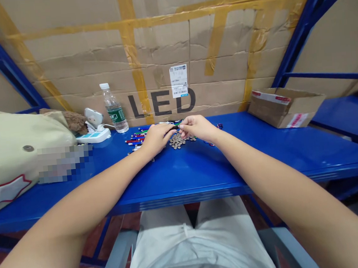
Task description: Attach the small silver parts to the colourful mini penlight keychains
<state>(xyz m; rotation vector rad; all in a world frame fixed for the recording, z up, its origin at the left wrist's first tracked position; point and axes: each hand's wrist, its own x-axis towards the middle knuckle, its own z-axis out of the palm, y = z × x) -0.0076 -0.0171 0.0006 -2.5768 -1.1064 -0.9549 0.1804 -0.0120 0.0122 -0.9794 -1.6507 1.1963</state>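
Both my hands meet over the middle of the blue shelf point(185, 170). My left hand point(156, 138) is curled round a small dark stick-like item point(175, 127), and my right hand point(197, 127) pinches its other end. Just below my fingers lies a heap of small round brownish discs point(177, 141). Several coloured pen-like sticks point(137, 136) lie in a loose row to the left of my left hand. A few more small pieces point(219, 126) lie right of my right hand.
A water bottle point(114, 109) stands at the back left beside a white power strip point(94, 135). A beige bag point(16, 151) fills the left end. An open cardboard box point(284, 107) sits at the back right. A large carton marked LED point(161, 69) forms the back wall.
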